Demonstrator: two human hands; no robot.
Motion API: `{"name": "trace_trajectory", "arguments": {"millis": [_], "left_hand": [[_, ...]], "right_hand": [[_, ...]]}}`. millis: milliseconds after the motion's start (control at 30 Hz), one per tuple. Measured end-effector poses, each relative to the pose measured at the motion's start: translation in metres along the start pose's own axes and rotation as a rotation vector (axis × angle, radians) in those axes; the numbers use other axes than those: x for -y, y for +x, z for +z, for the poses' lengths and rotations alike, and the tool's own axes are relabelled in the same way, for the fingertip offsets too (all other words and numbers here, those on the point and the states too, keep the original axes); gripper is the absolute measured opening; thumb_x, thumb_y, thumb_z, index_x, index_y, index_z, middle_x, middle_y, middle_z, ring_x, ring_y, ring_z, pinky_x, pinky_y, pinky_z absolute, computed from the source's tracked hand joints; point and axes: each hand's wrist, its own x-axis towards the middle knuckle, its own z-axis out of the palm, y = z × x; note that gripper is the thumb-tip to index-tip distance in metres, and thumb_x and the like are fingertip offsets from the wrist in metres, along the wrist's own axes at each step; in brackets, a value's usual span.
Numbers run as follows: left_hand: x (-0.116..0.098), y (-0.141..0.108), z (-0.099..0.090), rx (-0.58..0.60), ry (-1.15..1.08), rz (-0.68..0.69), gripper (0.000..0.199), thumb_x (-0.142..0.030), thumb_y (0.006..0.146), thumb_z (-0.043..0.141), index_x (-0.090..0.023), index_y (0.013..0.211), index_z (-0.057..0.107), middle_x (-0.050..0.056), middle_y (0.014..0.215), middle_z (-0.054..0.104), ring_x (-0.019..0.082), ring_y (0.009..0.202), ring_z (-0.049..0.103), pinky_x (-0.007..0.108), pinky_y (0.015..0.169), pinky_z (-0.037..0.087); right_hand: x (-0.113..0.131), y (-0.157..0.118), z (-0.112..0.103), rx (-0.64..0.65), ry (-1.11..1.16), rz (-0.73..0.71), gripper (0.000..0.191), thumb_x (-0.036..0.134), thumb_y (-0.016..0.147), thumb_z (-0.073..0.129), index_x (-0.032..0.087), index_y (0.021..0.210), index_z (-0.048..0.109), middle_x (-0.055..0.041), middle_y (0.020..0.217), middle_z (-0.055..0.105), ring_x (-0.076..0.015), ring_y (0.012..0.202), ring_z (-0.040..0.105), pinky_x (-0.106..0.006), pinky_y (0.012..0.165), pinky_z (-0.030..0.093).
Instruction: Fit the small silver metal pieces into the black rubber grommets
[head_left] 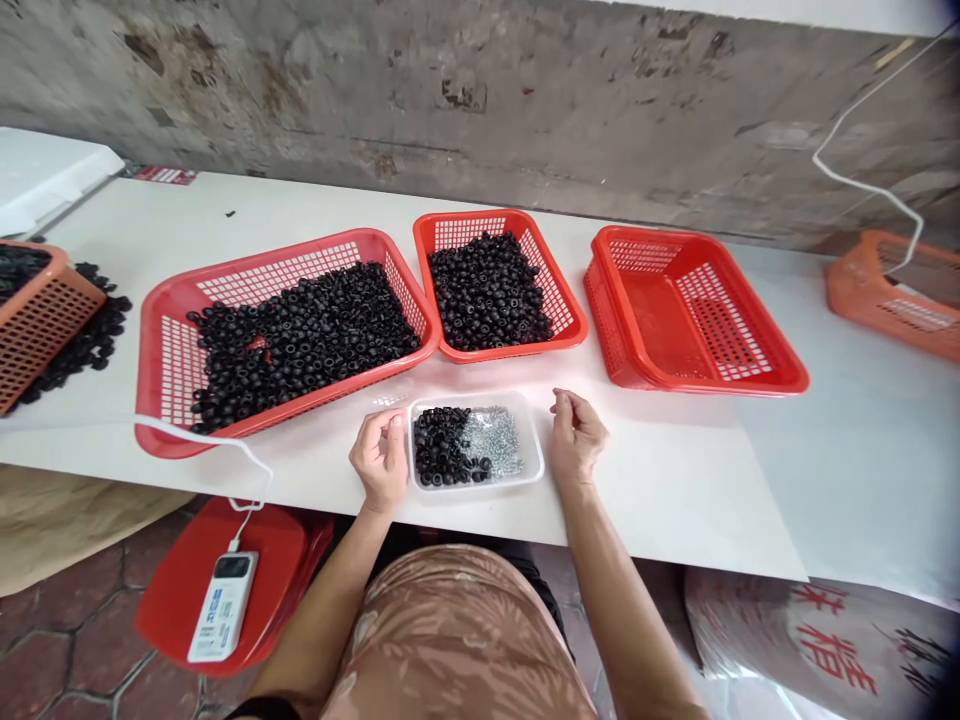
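Red baskets (697,305) behind clear tray (528,440)

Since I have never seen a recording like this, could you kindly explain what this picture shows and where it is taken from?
This picture comes from a camera worn on a person's head, looking forward and down. There is no machine, only two bare hands: the left hand and right hand, on either side of a clear plastic tray of small black rings and silvery metal bits. Neither hand visibly holds anything. Behind, on a long white table, are a wide red mesh basket and a smaller red mesh basket, both heaped with black rings, and a bare third red mesh basket.
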Motion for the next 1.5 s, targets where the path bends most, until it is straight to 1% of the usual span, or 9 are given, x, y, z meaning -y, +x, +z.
{"name": "trace_trajectory", "arguments": {"millis": [167, 300, 833, 967, 1067, 1167, 1300, 1367, 1500], "left_hand": [[-0.001, 0.001, 0.002, 0.031, 0.057, 0.087, 0.026, -0.039, 0.097, 0.055, -0.019, 0.093, 0.073, 0.009, 0.089, 0.074, 0.019, 0.081, 0.067, 0.031, 0.075, 0.053], [-0.001, 0.003, 0.003, 0.017, 0.070, 0.144, 0.023, -0.032, 0.098, 0.053, -0.019, 0.096, 0.072, 0.008, 0.089, 0.073, 0.018, 0.078, 0.065, 0.029, 0.073, 0.051], [0.005, 0.003, 0.002, 0.017, 0.044, 0.133, 0.021, -0.028, 0.098, 0.051, -0.018, 0.100, 0.069, 0.008, 0.096, 0.070, 0.016, 0.079, 0.063, 0.026, 0.069, 0.049], [0.006, -0.005, -0.004, -0.063, -0.022, 0.155, 0.025, -0.033, 0.100, 0.049, -0.018, 0.102, 0.069, 0.008, 0.096, 0.070, 0.016, 0.079, 0.064, 0.028, 0.071, 0.050], [0.021, -0.036, -0.021, -0.092, -0.012, 0.192, 0.027, -0.036, 0.101, 0.047, -0.019, 0.105, 0.068, 0.010, 0.098, 0.071, 0.018, 0.081, 0.066, 0.033, 0.079, 0.053], [0.049, -0.086, -0.047, 0.101, 0.105, 0.210, 0.034, -0.043, 0.101, 0.042, -0.021, 0.096, 0.068, 0.011, 0.089, 0.071, 0.023, 0.085, 0.069, 0.037, 0.081, 0.054], [0.091, -0.138, -0.074, 0.316, 0.218, 0.162, 0.026, -0.044, 0.093, 0.056, -0.023, 0.089, 0.071, 0.011, 0.083, 0.073, 0.025, 0.079, 0.070, 0.037, 0.076, 0.056], [0.110, -0.148, -0.077, 0.378, 0.333, 0.098, 0.021, -0.038, 0.089, 0.060, -0.022, 0.094, 0.073, 0.014, 0.095, 0.075, 0.030, 0.091, 0.070, 0.041, 0.082, 0.055], [0.138, -0.141, -0.071, 0.357, 0.592, -0.073, 0.036, -0.029, 0.090, 0.055, -0.012, 0.119, 0.068, 0.027, 0.132, 0.062, 0.045, 0.127, 0.053, 0.061, 0.099, 0.044]], "right_hand": [[-0.002, 0.006, 0.003, 0.090, 0.071, 0.126, 0.044, 0.056, 0.094, 0.057, 0.016, 0.088, 0.072, 0.0013, 0.062, 0.058, -0.0125, 0.052, 0.052, -0.026, 0.053, 0.044], [-0.001, 0.010, 0.001, 0.102, 0.128, 0.197, 0.050, 0.061, 0.094, 0.055, 0.017, 0.074, 0.065, 0.0023, 0.060, 0.054, -0.0088, 0.046, 0.042, -0.024, 0.046, 0.035], [-0.008, 0.012, 0.005, 0.151, 0.131, 0.134, 0.045, 0.058, 0.090, 0.061, 0.016, 0.074, 0.066, 0.0048, 0.056, 0.049, -0.0085, 0.048, 0.040, -0.025, 0.050, 0.033], [-0.010, 0.012, 0.006, 0.159, 0.136, 0.118, 0.044, 0.057, 0.090, 0.062, 0.016, 0.074, 0.067, 0.0048, 0.056, 0.049, -0.0086, 0.048, 0.040, -0.025, 0.050, 0.033], [-0.010, 0.013, 0.007, 0.162, 0.132, 0.111, 0.045, 0.058, 0.089, 0.062, 0.016, 0.075, 0.067, 0.0046, 0.055, 0.049, -0.0087, 0.048, 0.040, -0.025, 0.050, 0.033], [-0.011, 0.014, 0.008, 0.164, 0.119, 0.103, 0.046, 0.059, 0.088, 0.062, 0.015, 0.075, 0.067, 0.0046, 0.054, 0.049, -0.0089, 0.048, 0.040, -0.025, 0.049, 0.033], [-0.011, 0.015, 0.009, 0.177, 0.088, 0.092, 0.049, 0.063, 0.087, 0.061, 0.015, 0.075, 0.068, 0.0037, 0.055, 0.050, -0.0095, 0.048, 0.041, -0.025, 0.049, 0.034], [-0.010, 0.015, 0.010, 0.184, 0.070, 0.085, 0.050, 0.064, 0.086, 0.061, 0.015, 0.074, 0.068, 0.0033, 0.054, 0.051, -0.0098, 0.048, 0.042, -0.025, 0.049, 0.034], [-0.006, 0.014, 0.010, 0.188, 0.023, 0.065, 0.050, 0.064, 0.085, 0.061, 0.016, 0.072, 0.068, 0.0026, 0.052, 0.052, -0.0115, 0.048, 0.045, -0.026, 0.048, 0.036]]}}
